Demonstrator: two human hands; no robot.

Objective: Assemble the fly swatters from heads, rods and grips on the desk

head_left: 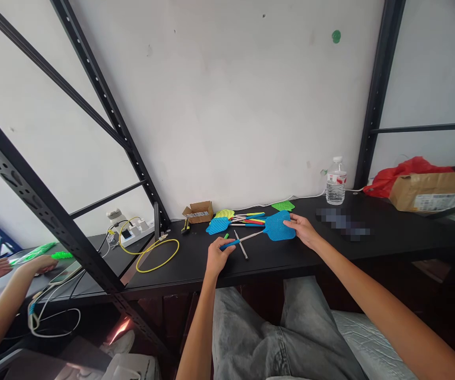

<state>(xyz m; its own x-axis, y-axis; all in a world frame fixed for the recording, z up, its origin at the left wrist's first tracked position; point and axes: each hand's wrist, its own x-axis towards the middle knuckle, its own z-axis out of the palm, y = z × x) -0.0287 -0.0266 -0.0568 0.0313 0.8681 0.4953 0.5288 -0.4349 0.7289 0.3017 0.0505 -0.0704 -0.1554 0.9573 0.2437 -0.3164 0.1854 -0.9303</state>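
Note:
A blue fly swatter point(278, 226) with a metal rod is held between my two hands above the black table. My left hand point(218, 256) is closed around its blue handle. At the other end, my right hand point(300, 230) pinches the edge of the meshed head. Just behind lies a pile of fly swatters: a blue head point(218, 226), a yellow head point(224, 214) and several coloured handles point(253, 217). A green head point(283, 206) rests against the wall side. Beneath the held swatter, a loose metal rod point(241, 247) lies on the table near my left hand.
A small open cardboard box point(198, 212) and a water bottle point(336, 182) stand along the wall. At left are a yellow cable point(177, 253), a power strip point(137, 232) and another person's arms point(9, 295). A larger carton point(433, 192) sits at right, beyond a rack post.

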